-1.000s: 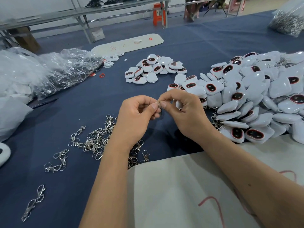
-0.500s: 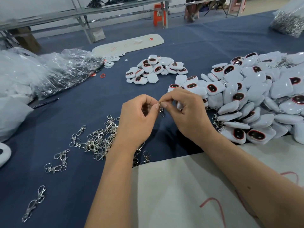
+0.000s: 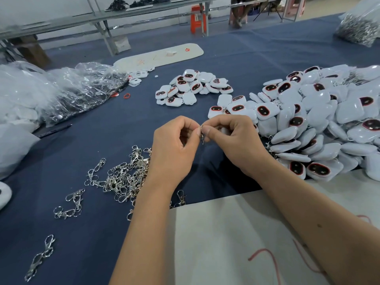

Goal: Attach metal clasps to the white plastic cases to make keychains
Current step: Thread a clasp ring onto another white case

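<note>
My left hand (image 3: 174, 149) and my right hand (image 3: 236, 145) meet over the blue cloth, fingertips together. Between them a small metal clasp (image 3: 202, 135) hangs down, pinched by both hands. A white plastic case (image 3: 224, 130) shows partly under my right fingers; most of it is hidden. Loose metal clasps (image 3: 123, 177) lie in a heap left of my left wrist. A big pile of white cases (image 3: 320, 120) with dark red-rimmed windows fills the right side. A smaller pile of cases (image 3: 191, 87) lies further back.
Clear plastic bags (image 3: 67, 89) with more parts lie at the left. A white sheet (image 3: 236, 243) with red marks covers the near table edge. A white board (image 3: 162, 55) lies at the back, and a bag of metal parts (image 3: 357, 27) at the far right.
Both hands stay together at the same spot. The clasp now hangs a little lower between the fingertips; the hands have shifted only slightly.
</note>
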Available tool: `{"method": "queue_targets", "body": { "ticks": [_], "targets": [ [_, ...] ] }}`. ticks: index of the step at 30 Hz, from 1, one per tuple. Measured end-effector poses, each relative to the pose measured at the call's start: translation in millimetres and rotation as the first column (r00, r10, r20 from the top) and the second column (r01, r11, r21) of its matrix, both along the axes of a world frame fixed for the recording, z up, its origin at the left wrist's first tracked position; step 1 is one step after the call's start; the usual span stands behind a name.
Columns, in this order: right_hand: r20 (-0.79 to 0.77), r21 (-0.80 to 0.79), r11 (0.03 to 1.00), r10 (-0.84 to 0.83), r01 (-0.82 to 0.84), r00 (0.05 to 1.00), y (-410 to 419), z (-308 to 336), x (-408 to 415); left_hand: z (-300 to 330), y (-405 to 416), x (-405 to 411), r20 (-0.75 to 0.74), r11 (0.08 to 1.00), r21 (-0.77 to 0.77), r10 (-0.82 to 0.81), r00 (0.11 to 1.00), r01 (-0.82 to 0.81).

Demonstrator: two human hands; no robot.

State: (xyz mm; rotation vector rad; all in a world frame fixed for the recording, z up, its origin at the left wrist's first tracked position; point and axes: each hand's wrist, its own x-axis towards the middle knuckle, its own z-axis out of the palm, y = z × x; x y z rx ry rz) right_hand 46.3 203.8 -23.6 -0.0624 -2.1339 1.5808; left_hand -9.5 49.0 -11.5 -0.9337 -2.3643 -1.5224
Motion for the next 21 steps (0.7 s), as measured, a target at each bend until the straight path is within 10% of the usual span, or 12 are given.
{"method": "queue_targets", "body": {
  "ticks": [9, 21],
  "targets": [
    [-0.219, 0.517, 0.826, -0.127, 0.225, 0.967, -8.9, 1.9, 2.2, -4.3, -6.0, -4.3, 0.009, 0.999, -0.046, 0.007, 1.000, -0.007],
    [-0.260, 0.651, 0.712, -0.117, 0.263, 0.958, -9.6, 2.7, 4.6, -8.3, -6.5, -6.2, -0.009, 0.995, -0.103, 0.006, 1.000, -0.007]
  ]
}}
